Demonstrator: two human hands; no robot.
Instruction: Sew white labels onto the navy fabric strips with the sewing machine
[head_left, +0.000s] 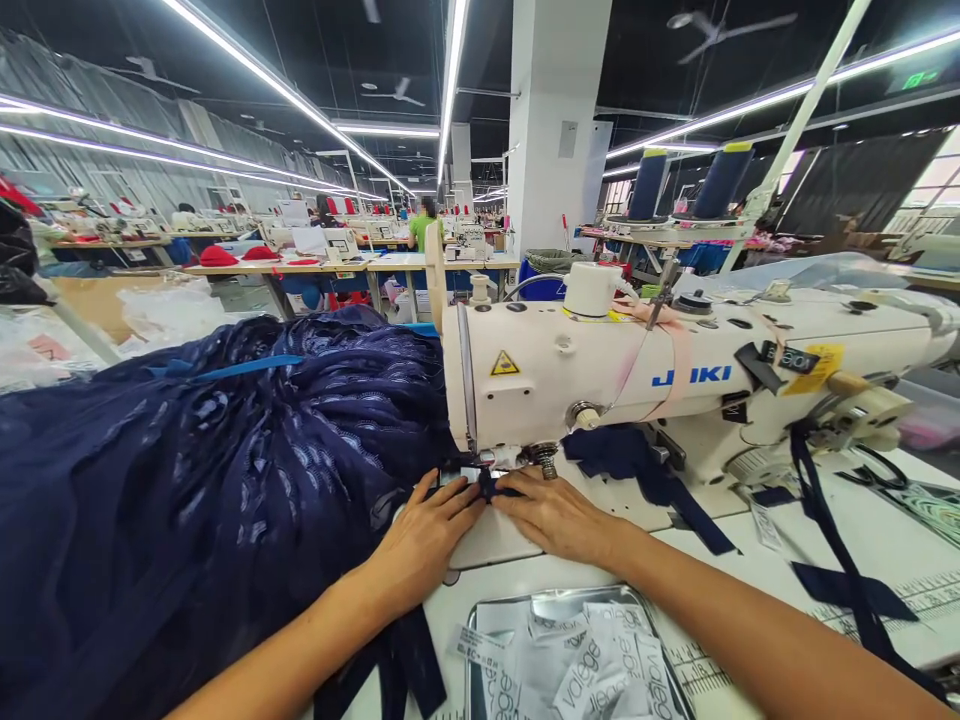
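At the needle end of a white sewing machine (555, 360), both hands work on a small piece of navy fabric (489, 487). My left hand (431, 530) lies palm down, its fingertips closed on the fabric from the left. From the right, my right hand (559, 515) has its fingers bent and pinched on the same fabric, just below the presser area. Fingers hide most of this piece. Left of the machine spreads a large heap of navy garments (247, 480), gathered in folds. Navy strips (412, 655) hang below my left forearm.
A metal tray (471, 690) of printed white labels (600, 665) sits in front of me. Navy scraps (697, 515) and black-handled scissors (870, 468) lie on the right. Thread cones (649, 185) stand behind the machine. A person in green (421, 228) is farther back.
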